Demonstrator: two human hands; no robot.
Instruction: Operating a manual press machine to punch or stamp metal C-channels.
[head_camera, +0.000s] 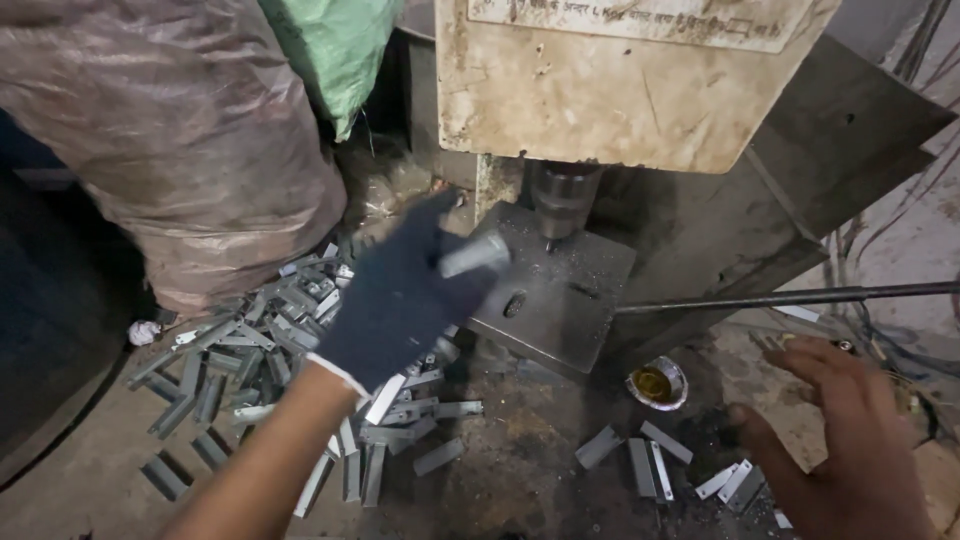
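A gloved left hand (400, 290) grips a small metal piece (474, 254), blurred, just above the drill press table (560, 290). The bare right hand (850, 440), fingers spread and holding nothing, hovers over loose metal strips (650, 455); its wrist is cut off by the frame's edge.

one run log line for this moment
left hand: gloved, holds metal piece by drill table | right hand: bare, open over loose pieces
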